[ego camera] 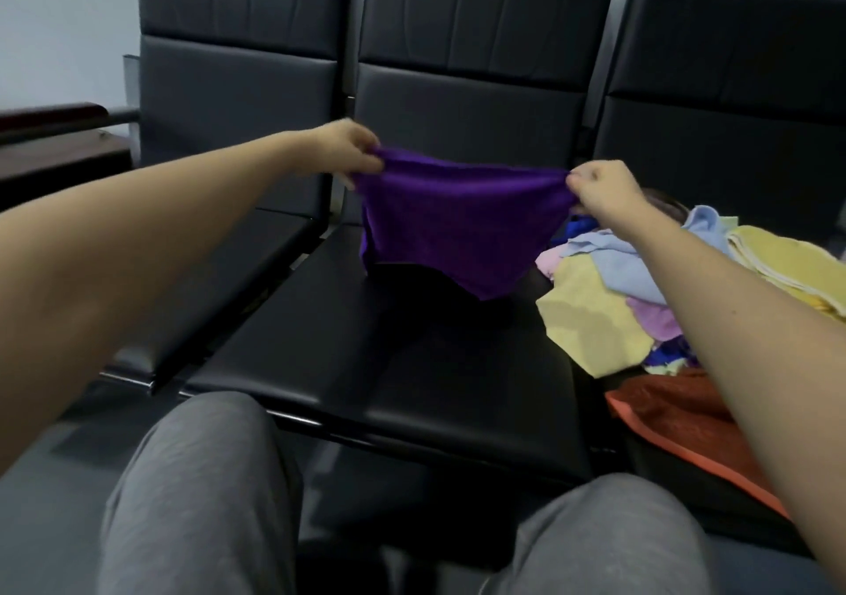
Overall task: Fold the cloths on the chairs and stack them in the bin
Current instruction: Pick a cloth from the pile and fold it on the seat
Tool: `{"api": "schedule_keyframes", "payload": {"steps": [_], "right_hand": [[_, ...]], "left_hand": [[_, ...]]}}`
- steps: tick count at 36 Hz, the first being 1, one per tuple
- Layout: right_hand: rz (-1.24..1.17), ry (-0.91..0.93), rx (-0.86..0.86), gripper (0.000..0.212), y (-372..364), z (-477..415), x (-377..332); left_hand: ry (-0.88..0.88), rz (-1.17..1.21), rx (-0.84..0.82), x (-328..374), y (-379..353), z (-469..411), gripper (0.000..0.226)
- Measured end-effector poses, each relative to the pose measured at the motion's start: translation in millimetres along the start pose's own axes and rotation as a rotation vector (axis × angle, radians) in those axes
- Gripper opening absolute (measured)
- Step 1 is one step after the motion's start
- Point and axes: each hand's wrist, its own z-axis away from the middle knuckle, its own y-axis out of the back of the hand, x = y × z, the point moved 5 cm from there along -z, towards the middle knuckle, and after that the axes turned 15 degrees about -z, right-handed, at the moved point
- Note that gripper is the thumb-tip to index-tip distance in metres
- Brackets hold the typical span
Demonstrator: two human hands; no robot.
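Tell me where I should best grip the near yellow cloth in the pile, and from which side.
Probably pinch the near yellow cloth at its free left edge, coming from the left. That edge lies bare and spread out; the right part is buried under the blue cloth.

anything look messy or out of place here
The pile of cloths on the right chair is a loose jumble: a yellow cloth spills toward the middle seat and an orange towel droops over the front edge. The purple cloth, pinched by the left hand and right hand, looks fine.
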Motion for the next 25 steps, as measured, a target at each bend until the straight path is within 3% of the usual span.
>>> {"api": "schedule_keyframes", "payload": {"steps": [3, 6, 11, 14, 17, 20, 25], "right_hand": [[0.144, -0.192, -0.389, 0.018, -6.4, 21.5, 10.7], [0.251, -0.39, -0.776, 0.021, -19.2, 51.7, 24.9], [0.391, -0.579, -1.011, 0.024, -40.9, 80.3, 61.1], [0.38, -0.665, -1.042, 0.026, -50.3, 87.4, 78.6], [0.324, -0.661, -0.983, 0.026, -58.7, 85.8, 88.4], [0.295, -0.521, -0.808, 0.021, -66.7, 71.4, 94.1], [0.224, -0.238, -0.44, 0.014, -81.3, 40.8, 100.4]], "left_hand": [[0.029, -0.109, -0.385, -17.7, -22.7, 22.7, 0.006], [0.094, -0.169, -0.606, -31.9, -44.3, 40.0, 0.021], [0.206, -0.139, -0.876, -49.1, -79.5, 63.7, 0.03], [0.274, -0.147, -0.993, -61.2, -94.2, 73.3, 0.036], [0.333, -0.165, -1.003, -72.4, -103.8, 73.7, 0.036], [0.375, -0.164, -0.854, -82.5, -111.8, 61.4, 0.035], [0.416, -0.152, -0.438, -103.2, -119.0, 25.3, 0.025]]}}
